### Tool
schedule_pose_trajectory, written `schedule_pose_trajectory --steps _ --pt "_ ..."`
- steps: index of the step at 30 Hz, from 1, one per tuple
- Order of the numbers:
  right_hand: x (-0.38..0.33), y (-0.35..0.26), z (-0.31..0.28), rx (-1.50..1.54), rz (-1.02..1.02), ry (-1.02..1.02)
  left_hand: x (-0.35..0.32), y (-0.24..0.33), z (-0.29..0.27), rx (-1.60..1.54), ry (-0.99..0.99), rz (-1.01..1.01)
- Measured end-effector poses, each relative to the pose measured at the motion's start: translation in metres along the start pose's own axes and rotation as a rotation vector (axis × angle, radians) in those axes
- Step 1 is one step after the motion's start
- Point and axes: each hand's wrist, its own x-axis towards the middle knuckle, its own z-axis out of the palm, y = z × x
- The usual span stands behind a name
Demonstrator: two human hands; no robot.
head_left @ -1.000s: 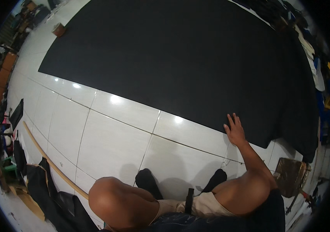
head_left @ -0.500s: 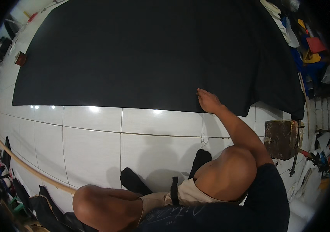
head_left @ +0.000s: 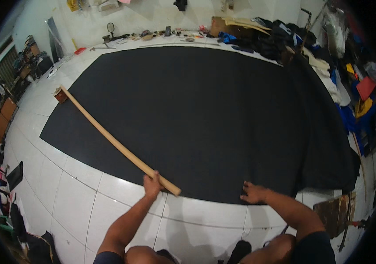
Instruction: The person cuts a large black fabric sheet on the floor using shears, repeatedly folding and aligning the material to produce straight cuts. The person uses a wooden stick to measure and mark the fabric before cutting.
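Observation:
A large sheet of black fabric [head_left: 188, 114] is spread on the white tiled floor in front of me. Across its left part runs a long, pale wooden stick [head_left: 115, 143], slanting from the far left to the near edge. My left hand [head_left: 152, 185] is closed on the stick a little short of its near end, which sticks out slightly past the fabric. My right hand [head_left: 254, 192] lies on the fabric near its front edge, fingers spread, holding nothing.
A small brown box-like block [head_left: 59, 95] sits by the fabric's left edge, close to the stick's far end. A worn brown box [head_left: 331, 213] stands near right. Piled cloth [head_left: 280, 37] lines the far right; small items lie along the back wall.
My left hand has come into view, and the stick has swung from my left side onto the fabric. The view has tilted up, showing the back wall. My right hand's fingers are now more spread.

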Motion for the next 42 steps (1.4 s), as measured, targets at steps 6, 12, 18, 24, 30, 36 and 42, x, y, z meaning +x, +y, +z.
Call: schedule_pose_trajectory --steps 6,12,18,24,30,36,42 --pt "-0.007 0.006 0.008 0.021 0.047 0.067 -0.006 0.008 0.030 -0.158 -0.361 -0.324" --pt "-0.013 -0.007 -0.005 -0.077 0.126 -0.038 0.053 0.071 -0.010 0.785 -0.161 0.057" --pt "0.022 -0.028 -0.040 -0.376 0.092 -0.224 0.101 -0.014 -0.028 1.025 0.219 0.236" --pt "0.120 -0.178 -0.132 0.113 -0.294 0.512 0.099 -0.015 -0.030 1.033 0.222 0.239" --pt "0.258 -0.334 -0.166 0.091 -0.130 0.704 0.102 -0.005 -0.026 1.032 0.188 0.224" --pt "0.279 -0.297 -0.179 0.132 -0.047 0.632 0.102 0.006 -0.024 1.016 0.143 0.175" --pt "0.190 -0.187 -0.155 0.337 0.219 0.563 0.100 0.004 -0.024 1.056 0.122 0.156"
